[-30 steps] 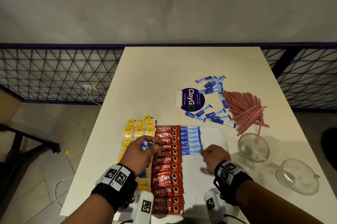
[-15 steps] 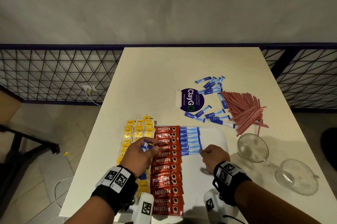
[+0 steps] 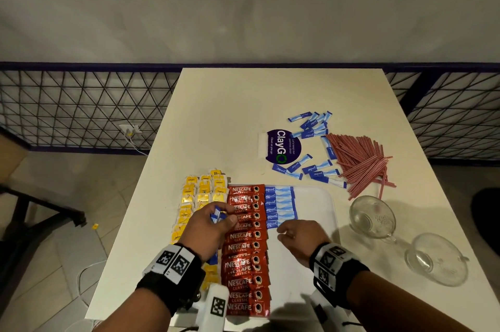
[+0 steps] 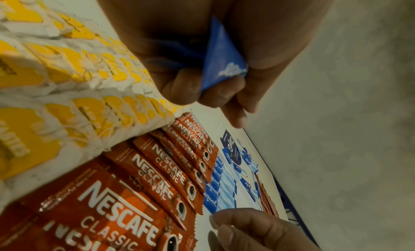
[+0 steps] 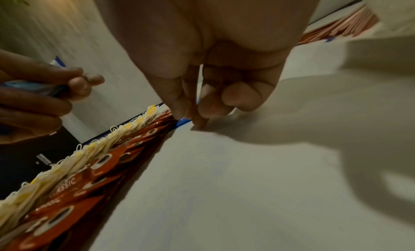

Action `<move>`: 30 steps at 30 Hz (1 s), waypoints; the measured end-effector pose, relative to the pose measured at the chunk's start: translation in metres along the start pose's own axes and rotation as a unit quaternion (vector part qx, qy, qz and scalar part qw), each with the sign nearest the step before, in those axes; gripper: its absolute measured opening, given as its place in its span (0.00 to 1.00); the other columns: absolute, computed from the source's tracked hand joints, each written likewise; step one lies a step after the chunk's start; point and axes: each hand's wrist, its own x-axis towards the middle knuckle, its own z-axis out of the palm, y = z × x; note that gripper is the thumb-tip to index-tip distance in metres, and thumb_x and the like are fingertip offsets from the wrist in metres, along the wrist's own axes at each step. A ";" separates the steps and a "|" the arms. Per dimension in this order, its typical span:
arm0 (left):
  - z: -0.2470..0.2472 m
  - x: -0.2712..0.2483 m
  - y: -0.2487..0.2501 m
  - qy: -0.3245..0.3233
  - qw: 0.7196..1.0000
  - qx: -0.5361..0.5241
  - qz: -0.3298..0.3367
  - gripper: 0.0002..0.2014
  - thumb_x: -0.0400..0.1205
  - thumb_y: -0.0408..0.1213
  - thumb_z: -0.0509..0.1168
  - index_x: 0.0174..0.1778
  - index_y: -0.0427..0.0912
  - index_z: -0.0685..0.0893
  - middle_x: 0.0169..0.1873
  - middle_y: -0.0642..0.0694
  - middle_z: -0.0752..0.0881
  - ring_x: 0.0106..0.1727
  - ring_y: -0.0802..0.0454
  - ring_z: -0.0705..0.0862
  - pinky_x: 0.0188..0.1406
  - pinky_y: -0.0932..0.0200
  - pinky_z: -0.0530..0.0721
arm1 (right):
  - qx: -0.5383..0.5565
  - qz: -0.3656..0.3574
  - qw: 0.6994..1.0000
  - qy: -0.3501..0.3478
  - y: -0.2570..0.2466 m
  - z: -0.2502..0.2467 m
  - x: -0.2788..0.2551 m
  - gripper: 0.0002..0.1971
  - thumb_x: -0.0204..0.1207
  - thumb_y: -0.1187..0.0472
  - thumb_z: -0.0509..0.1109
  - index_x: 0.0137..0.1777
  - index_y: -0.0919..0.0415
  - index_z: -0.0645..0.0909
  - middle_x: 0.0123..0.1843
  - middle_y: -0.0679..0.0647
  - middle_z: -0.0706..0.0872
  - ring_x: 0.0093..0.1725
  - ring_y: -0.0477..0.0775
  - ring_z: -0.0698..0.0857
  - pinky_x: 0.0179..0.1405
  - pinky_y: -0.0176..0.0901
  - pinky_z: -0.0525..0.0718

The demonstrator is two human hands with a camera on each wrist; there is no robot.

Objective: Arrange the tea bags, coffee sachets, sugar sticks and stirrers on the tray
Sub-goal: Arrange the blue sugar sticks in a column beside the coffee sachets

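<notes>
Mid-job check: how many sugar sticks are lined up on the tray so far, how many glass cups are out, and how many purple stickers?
Sugar sticks lined up on the tray: 6
Glass cups: 2
Purple sticker: 1
Total: 9

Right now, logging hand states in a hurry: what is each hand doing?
Left hand: holding a bunch of blue sugar sticks.
Right hand: fingers curled, fingertips at the tray; whether it pinches anything cannot be told.
</notes>
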 end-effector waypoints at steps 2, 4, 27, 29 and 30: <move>0.001 -0.001 0.002 0.000 1.000 0.000 0.002 0.05 0.81 0.28 0.68 0.52 0.38 0.84 0.34 0.39 0.89 0.14 0.60 0.73 0.16 0.65 0.70 | -0.001 0.001 1.000 -0.001 -0.006 -0.004 0.001 0.16 0.80 0.47 0.63 0.65 0.46 0.82 0.63 0.46 0.86 0.62 0.48 0.83 0.61 0.35 0.76; 0.001 -0.002 0.003 0.001 1.000 -0.005 0.005 0.05 0.81 0.28 0.68 0.52 0.37 0.84 0.35 0.39 0.88 0.14 0.61 0.74 0.16 0.67 0.70 | 0.000 0.004 1.000 -0.005 -0.009 -0.006 0.001 0.16 0.81 0.48 0.63 0.66 0.47 0.82 0.66 0.46 0.84 0.65 0.48 0.81 0.65 0.37 0.76; 0.034 -0.001 0.034 -0.151 0.949 0.230 0.155 0.44 0.66 0.47 0.82 0.76 0.58 0.68 0.58 0.56 0.86 0.56 0.62 0.85 0.59 0.63 0.82 | 0.451 -0.033 0.888 -0.077 -0.063 -0.067 -0.033 0.11 0.80 0.68 0.64 0.37 0.56 0.81 0.26 0.50 0.83 0.24 0.49 0.75 0.25 0.39 0.71; 0.035 -0.002 0.035 -0.157 0.947 0.237 0.152 0.36 0.68 0.46 0.80 0.71 0.59 0.73 0.55 0.58 0.87 0.52 0.64 0.85 0.55 0.66 0.82 | 0.435 -0.044 0.898 -0.055 -0.062 -0.068 -0.035 0.11 0.79 0.69 0.65 0.36 0.57 0.81 0.25 0.49 0.82 0.24 0.49 0.74 0.26 0.40 0.71; 0.035 -0.002 0.036 -0.150 0.949 0.234 0.150 0.30 0.71 0.45 0.79 0.67 0.59 0.76 0.51 0.58 0.87 0.46 0.67 0.85 0.50 0.68 0.82 | 0.422 -0.047 0.905 -0.035 -0.062 -0.070 -0.035 0.10 0.79 0.68 0.65 0.37 0.57 0.81 0.23 0.47 0.81 0.23 0.49 0.74 0.26 0.40 0.72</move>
